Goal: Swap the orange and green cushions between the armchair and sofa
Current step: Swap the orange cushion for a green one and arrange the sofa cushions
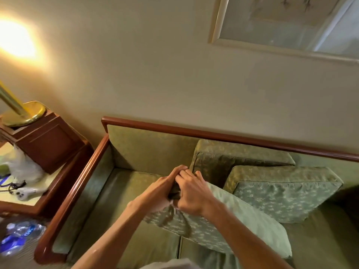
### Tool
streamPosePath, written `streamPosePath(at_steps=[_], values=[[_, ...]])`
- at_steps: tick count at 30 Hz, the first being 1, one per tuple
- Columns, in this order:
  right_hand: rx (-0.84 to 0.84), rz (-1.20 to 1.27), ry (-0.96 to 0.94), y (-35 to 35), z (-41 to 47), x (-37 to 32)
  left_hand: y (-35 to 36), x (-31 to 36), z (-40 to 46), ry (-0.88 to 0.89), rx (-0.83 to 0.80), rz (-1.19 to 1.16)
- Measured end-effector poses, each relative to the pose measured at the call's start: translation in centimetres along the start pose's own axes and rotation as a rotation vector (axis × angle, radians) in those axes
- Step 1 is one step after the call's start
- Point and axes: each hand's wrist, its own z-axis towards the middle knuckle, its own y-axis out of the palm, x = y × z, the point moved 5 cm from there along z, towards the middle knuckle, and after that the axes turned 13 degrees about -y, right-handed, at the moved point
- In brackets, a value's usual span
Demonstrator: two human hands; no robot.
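Observation:
A green patterned cushion (229, 224) is held up over the seat of the green sofa (124, 193). My left hand (161, 189) and my right hand (192, 193) both grip its upper left corner, pinching the fabric together. Two more green cushions lean at the sofa's back: one (233, 158) against the backrest, another (281, 195) in front of it, right of the held cushion. No orange cushion and no armchair are in view.
The sofa has a wooden frame and left armrest (77, 183). A side table (38, 191) at the left carries a wooden box, a brass lamp base (25, 115), a white bag and a remote. Water bottles (19, 233) lie on the floor. A framed picture (281, 26) hangs above.

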Motion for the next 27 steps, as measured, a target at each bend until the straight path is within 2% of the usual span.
streamPosePath(at_steps=[3, 6, 10, 13, 15, 18, 20, 22, 24, 27], values=[[-0.114, 0.102, 0.089, 8.3, 0.5, 1.8, 3.0, -6.8, -0.2, -0.16, -0.092, -0.031], [-0.193, 0.057, 0.062, 13.7, -0.4, 3.6, 3.9, -11.9, 0.1, -0.323, -0.243, 0.103], [-0.288, -0.049, 0.121, 15.9, -2.6, 7.7, 4.6, -15.5, -0.1, -0.56, -0.411, 0.292], [-0.33, -0.097, 0.259, 15.0, -5.7, 13.2, 5.4, -16.3, -0.2, -0.71, -0.38, 0.361], [-0.366, -0.147, 0.319, 13.9, -7.8, 17.2, 5.7, -15.4, 0.6, -0.713, -0.3, 0.499], [-0.46, -0.189, 0.319, 12.9, -9.5, 20.8, 6.6, -12.5, 2.4, -0.66, -0.288, 0.728], [-0.507, -0.171, 0.311, 13.2, -9.7, 21.3, 8.0, -10.6, 3.5, -0.612, -0.272, 0.796], [-0.492, -0.123, 0.3, 14.1, -9.5, 20.9, 10.2, -9.1, 4.2, -0.488, -0.226, 0.865], [-0.475, -0.1, 0.267, 14.9, -9.1, 19.9, 12.7, -8.1, 4.1, -0.439, -0.191, 0.877], [-0.428, -0.076, 0.276, 15.3, -9.4, 19.1, 13.9, -8.0, 4.3, -0.523, -0.103, 0.775]])
